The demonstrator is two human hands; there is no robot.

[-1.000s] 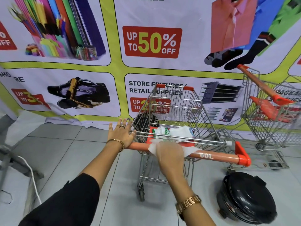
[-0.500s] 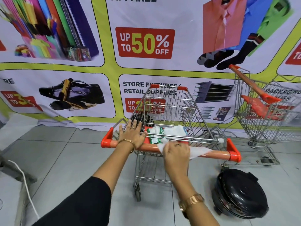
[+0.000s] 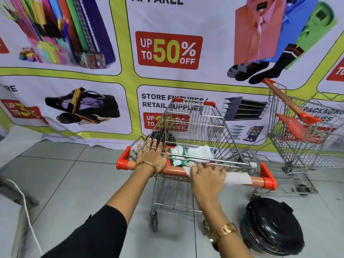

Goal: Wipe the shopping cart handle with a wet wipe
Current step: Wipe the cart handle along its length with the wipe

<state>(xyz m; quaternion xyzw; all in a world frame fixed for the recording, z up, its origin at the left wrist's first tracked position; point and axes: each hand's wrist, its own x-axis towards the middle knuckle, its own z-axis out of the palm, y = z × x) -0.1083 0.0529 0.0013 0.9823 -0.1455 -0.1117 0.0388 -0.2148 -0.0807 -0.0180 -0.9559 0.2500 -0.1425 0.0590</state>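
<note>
A wire shopping cart (image 3: 195, 127) stands in front of me with an orange handle (image 3: 257, 180) running left to right. My left hand (image 3: 151, 158) rests flat on the left part of the handle, fingers spread over the basket rim. My right hand (image 3: 206, 178) presses a white wet wipe (image 3: 237, 178) onto the middle of the handle; the wipe sticks out to the right of my fingers. A green and white wipes pack (image 3: 178, 157) lies on the child seat just behind the handle, with loose white wipes beside it.
A second cart (image 3: 305, 138) with orange parts stands at the right, close to the first. A black round lidded pot (image 3: 271, 224) sits on the tiled floor by my right forearm. A printed banner wall (image 3: 167, 51) closes the far side. A white cord (image 3: 26, 202) hangs at left.
My right hand with the wipe has slid rightward along the handle. My left hand stays on the handle's left part. The view has shifted, so the cart's left handle end now shows.
</note>
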